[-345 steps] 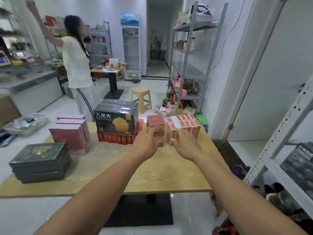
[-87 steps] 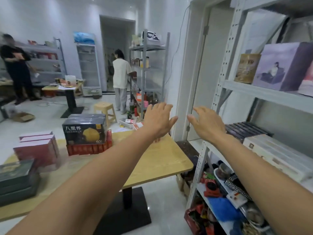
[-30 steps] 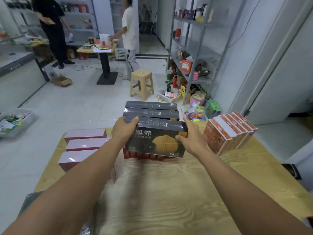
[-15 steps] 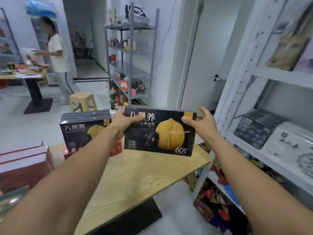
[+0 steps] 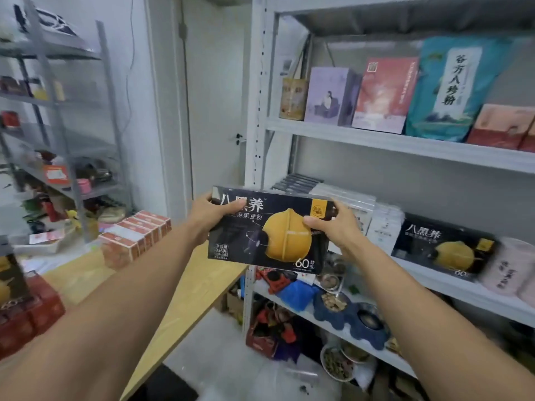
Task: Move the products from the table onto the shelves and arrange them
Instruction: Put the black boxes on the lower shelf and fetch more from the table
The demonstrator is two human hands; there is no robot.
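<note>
I hold a black box with a yellow fruit picture [image 5: 260, 244] in the air in front of the white shelf unit [image 5: 405, 143]. My left hand [image 5: 204, 217] grips its left end, and my right hand [image 5: 333, 227] grips its right end with the thumb on the front. An identical black box [image 5: 443, 247] stands on the middle shelf at the right. The wooden table [image 5: 173, 290] lies below left with a row of orange-red boxes [image 5: 133, 235].
The upper shelf carries a lilac box [image 5: 330, 96], a red box [image 5: 382, 94] and a teal bag [image 5: 454, 88]. White flat boxes [image 5: 353, 204] and a pink pack [image 5: 506, 267] lie on the middle shelf. Clutter fills the lower shelves. A grey rack [image 5: 66, 117] stands at the left.
I have turned further right toward the white shelves, carrying the black box closer to the middle shelf. Both hands keep their grip on it.
</note>
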